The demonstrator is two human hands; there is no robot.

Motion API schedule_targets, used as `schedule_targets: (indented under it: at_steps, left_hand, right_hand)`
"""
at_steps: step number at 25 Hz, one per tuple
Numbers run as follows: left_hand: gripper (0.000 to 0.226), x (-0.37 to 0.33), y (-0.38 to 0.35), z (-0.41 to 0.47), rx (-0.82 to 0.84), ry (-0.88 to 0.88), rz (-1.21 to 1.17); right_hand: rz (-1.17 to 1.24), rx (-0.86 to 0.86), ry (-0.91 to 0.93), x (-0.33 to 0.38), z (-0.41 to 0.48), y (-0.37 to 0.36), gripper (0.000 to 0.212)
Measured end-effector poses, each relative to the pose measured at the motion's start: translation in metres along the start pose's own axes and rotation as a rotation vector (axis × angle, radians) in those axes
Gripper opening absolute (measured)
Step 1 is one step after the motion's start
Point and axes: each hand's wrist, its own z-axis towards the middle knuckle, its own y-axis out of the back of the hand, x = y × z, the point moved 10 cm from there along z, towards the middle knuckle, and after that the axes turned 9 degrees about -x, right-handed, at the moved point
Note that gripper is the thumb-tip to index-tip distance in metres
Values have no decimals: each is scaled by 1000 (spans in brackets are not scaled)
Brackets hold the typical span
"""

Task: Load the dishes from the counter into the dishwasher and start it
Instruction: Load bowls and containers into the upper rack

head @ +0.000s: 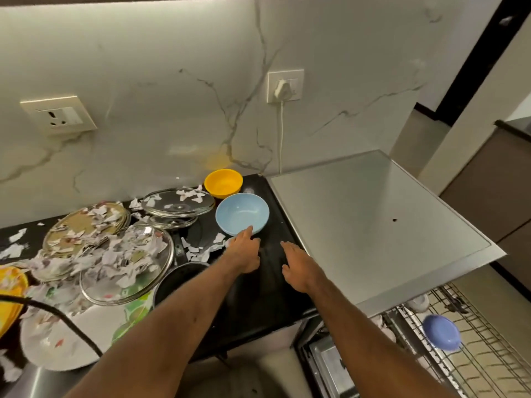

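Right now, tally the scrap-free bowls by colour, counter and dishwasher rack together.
Yellow bowl: 1
Light blue bowl: 1
Purple bowl, in the dishwasher rack: 1
Total: 3

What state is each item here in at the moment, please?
Light blue bowl: upright, empty, left hand touching its rim.
Yellow bowl: upright, empty.
Dishwasher rack: pulled out.
Purple bowl: tilted in rack.
Glass lids: strewn with paper scraps.
Plug: in the socket.
Left hand: open.
Right hand: open, holding nothing.

Arms stretched fwd; L hand (245,251) fingers straight; R hand (298,265) flat, palm down.
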Motion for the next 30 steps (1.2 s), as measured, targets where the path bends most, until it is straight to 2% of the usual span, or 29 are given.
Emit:
schedule_targets:
  at_steps: [5,10,13,16,18,20,22,26,30]
  left_hand:
    - [47,17,4,10,5,-42,-12]
    - [39,14,38,24,-204,-120,-103]
    - [36,5,70,30,-322,-159,-296]
    - [38,-12,101,36,-394,-155,-639]
    - [38,-26,109,43,-345,-103,-981]
    - [34,-48,107,49,-178,7,-1451]
    - [32,-77,102,50,-1,99,-1730]
    - [34,-149,85,54,190,114,-1784]
    - [39,-240,66,53,278,25,-1599]
  right_hand:
    - [11,-18,-19,12,12,-7,74]
    - [59,-115,-63,8,17,8,70]
    - [191,-245,-129,0,22,28,63]
    - [483,-404,-312,-19,21,52,57]
    - [688,-457,-431,-33,15,65,59]
    - [938,-497,-448,-47,8,77,61]
    - [1227,-553,-421,-66,-6,92,54]
    - [1370,-676,-569,-132,-61,118,38]
    - [1342,-927,-666,-205,-127,142,13]
